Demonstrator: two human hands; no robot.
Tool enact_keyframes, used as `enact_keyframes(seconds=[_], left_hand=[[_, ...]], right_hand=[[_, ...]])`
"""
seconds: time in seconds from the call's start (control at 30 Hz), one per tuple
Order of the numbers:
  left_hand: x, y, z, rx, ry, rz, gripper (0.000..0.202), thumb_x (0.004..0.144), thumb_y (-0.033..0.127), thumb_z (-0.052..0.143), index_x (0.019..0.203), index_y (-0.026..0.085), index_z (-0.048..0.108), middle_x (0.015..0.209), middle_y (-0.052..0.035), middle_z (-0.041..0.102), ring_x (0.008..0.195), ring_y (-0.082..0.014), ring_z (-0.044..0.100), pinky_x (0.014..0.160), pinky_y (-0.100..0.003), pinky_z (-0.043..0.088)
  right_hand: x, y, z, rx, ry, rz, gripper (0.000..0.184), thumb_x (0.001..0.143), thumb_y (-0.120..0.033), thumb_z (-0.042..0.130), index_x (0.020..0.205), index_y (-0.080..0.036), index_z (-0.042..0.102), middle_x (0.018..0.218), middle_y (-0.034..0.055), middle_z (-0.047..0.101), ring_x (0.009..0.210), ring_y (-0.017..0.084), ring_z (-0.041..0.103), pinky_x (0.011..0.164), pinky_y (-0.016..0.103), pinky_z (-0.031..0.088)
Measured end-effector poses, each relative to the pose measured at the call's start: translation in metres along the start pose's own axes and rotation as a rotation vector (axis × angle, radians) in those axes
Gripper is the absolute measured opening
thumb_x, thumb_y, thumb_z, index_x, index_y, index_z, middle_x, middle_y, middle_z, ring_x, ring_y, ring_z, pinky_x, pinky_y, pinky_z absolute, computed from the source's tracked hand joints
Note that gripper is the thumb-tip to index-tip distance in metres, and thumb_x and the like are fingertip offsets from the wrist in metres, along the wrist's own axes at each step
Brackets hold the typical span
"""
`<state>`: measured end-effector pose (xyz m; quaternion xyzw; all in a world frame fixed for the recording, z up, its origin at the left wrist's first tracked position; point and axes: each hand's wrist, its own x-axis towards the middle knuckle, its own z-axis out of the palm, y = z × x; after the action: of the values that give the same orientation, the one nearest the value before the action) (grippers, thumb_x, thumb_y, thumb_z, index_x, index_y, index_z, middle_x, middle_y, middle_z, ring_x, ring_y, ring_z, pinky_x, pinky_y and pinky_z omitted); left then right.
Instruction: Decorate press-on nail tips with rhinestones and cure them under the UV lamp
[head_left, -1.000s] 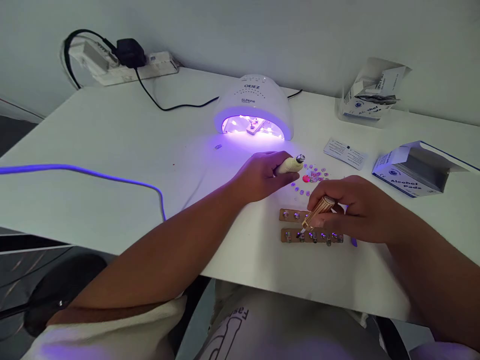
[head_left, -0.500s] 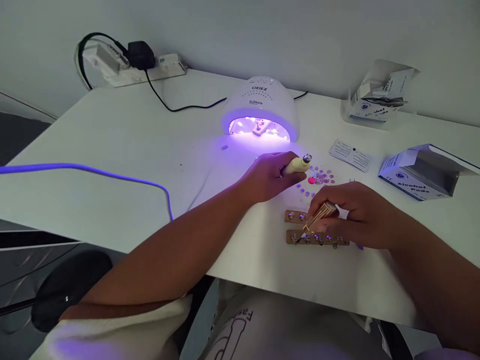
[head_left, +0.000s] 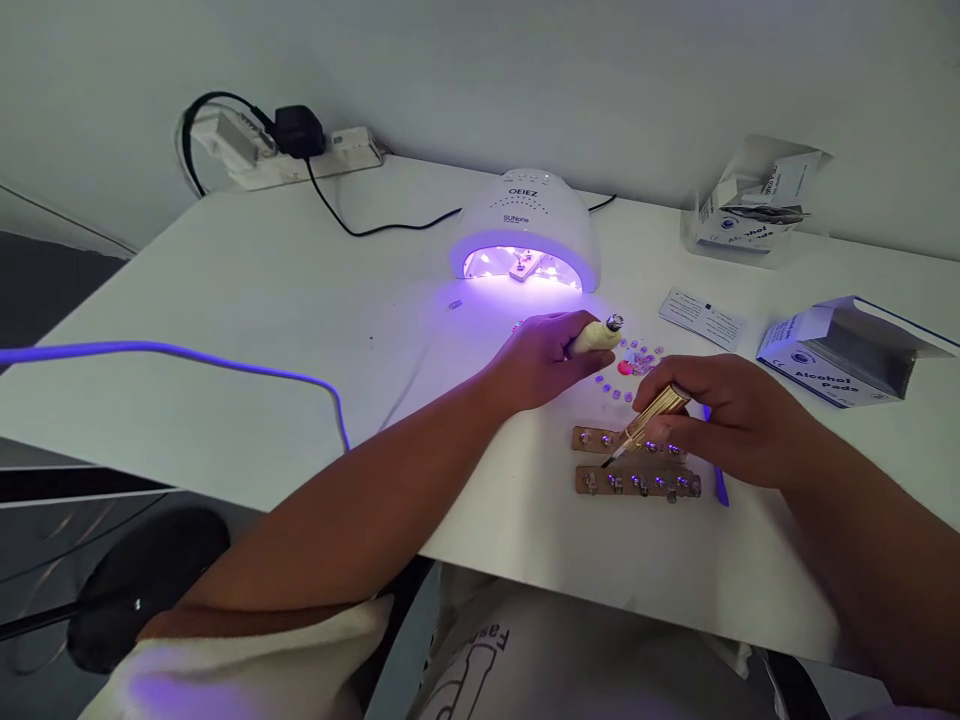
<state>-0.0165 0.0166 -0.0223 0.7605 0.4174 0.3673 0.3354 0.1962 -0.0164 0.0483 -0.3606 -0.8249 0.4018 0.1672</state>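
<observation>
On the white table (head_left: 225, 300), near the lit nail lamp (head_left: 525, 225), the left hand (head_left: 544, 360) grips a tilted cream bottle (head_left: 596, 335). The right hand (head_left: 720, 420) pinches a gold-handled brush (head_left: 652, 415), its tip between two wooden strips (head_left: 637, 482) of nail tips. A shaky stroke could smear the neighbouring tips, and the tilted bottle might drip.

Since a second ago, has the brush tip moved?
Yes: the brush tip has shifted off the near strip toward the far strip.
</observation>
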Motion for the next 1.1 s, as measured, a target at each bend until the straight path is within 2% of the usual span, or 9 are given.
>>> enact_keyframes(seconds=[0.2, 0.3, 0.53, 0.67, 0.9, 1.1], left_hand=[[0.0, -0.001, 0.001, -0.002, -0.009, 0.01, 0.018, 0.083, 0.035, 0.061, 0.079, 0.018, 0.056, 0.066, 0.0022, 0.048, 0.06, -0.0101, 0.042, 0.053, -0.024, 0.038], [0.0, 0.0, 0.0, -0.003, -0.012, 0.005, 0.019, 0.083, 0.036, 0.061, 0.079, 0.018, 0.056, 0.066, 0.0024, 0.048, 0.06, -0.0101, 0.041, 0.054, -0.024, 0.038], [0.0, 0.001, 0.0, 0.03, -0.008, -0.006, 0.02, 0.082, 0.035, 0.061, 0.075, 0.018, 0.054, 0.064, 0.003, 0.046, 0.058, -0.01, 0.041, 0.053, -0.024, 0.036], [0.0, -0.001, 0.0, 0.039, -0.01, 0.004, 0.021, 0.082, 0.038, 0.061, 0.076, 0.019, 0.055, 0.064, 0.0028, 0.047, 0.058, -0.0103, 0.041, 0.053, -0.025, 0.036], [0.0, 0.0, 0.0, 0.023, -0.008, 0.002, 0.018, 0.082, 0.034, 0.061, 0.078, 0.018, 0.057, 0.066, 0.0025, 0.049, 0.059, -0.01, 0.041, 0.054, -0.025, 0.036], [0.0, 0.0, 0.0, 0.019, -0.008, 0.014, 0.017, 0.082, 0.034, 0.061, 0.079, 0.018, 0.057, 0.067, 0.0021, 0.051, 0.06, -0.0101, 0.041, 0.054, -0.024, 0.036]], right_hand=[[0.002, -0.009, 0.007, 0.116, -0.208, 0.084, 0.008, 0.085, -0.028, 0.057, 0.085, -0.021, 0.058, 0.062, -0.0051, 0.063, 0.049, 0.008, 0.052, 0.048, 0.02, 0.037], [0.002, -0.012, 0.008, 0.126, -0.245, 0.119, 0.007, 0.086, -0.027, 0.056, 0.085, -0.02, 0.058, 0.064, -0.0043, 0.064, 0.052, 0.009, 0.055, 0.05, 0.021, 0.038], [0.005, -0.012, 0.012, 0.082, -0.27, 0.105, 0.006, 0.086, -0.025, 0.054, 0.086, -0.021, 0.058, 0.069, -0.0028, 0.068, 0.057, 0.011, 0.059, 0.056, 0.023, 0.042], [0.006, -0.012, 0.013, 0.031, -0.242, 0.076, 0.01, 0.088, -0.028, 0.053, 0.084, -0.021, 0.059, 0.068, -0.002, 0.069, 0.057, 0.011, 0.059, 0.058, 0.024, 0.043], [0.007, -0.01, 0.015, -0.018, -0.163, 0.027, 0.01, 0.087, -0.027, 0.054, 0.082, -0.019, 0.058, 0.057, -0.0054, 0.061, 0.049, 0.008, 0.051, 0.054, 0.023, 0.036], [0.007, -0.01, 0.015, -0.07, -0.149, 0.095, 0.016, 0.086, -0.033, 0.054, 0.079, -0.019, 0.058, 0.057, -0.0052, 0.058, 0.048, 0.008, 0.048, 0.051, 0.022, 0.033]])
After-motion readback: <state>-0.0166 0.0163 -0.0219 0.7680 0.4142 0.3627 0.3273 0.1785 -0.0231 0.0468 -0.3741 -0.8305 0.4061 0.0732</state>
